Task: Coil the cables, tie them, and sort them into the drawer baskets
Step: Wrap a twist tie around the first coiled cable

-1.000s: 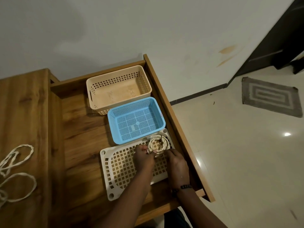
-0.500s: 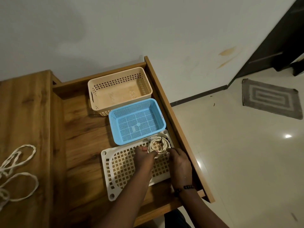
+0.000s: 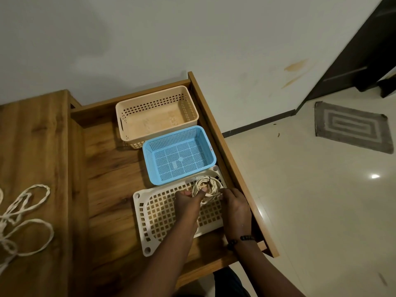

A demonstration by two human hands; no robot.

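Two hands down in the drawer [image 3: 111, 168], both working one coil [image 3: 207, 189] of white cable at the far-right corner of the white basket [image 3: 150, 213]. Left hand [image 3: 188, 202] comes in from the left side, thumb up against the coil's inner edge, other fingers curled round the near-left part of the loops: gripping it. Right hand [image 3: 235, 207] is on the coil's right side, fingers bent onto the loops; can't tell exactly how the tips pinch, they're hidden behind the cable and the hand's back. Dark bead bracelet [image 3: 242, 240] on the right wrist.

Coil sits low in the basket, at or just over the grid floor; touching or not, can't tell. A pale connector end [image 3: 196, 178] pokes out at the coil's far-left edge, w/ a thin dark bit [image 3: 209, 179] just beside it at the top of the loops, too small to make out.

Three baskets in a row along the drawer's right side: beige basket [image 3: 120, 116] at the far end, blue basket [image 3: 147, 163] in the middle, white one nearest. Beige and blue look empty inside. Blue overlaps the white one's far rim.

Over left, on the wood top [image 3: 32, 136] beside the drawer, a twisted white cable [image 3: 27, 211] lies loose in big open loops, well apart from the hands. Grey mat [image 3: 351, 127] on the tiled floor, far right.
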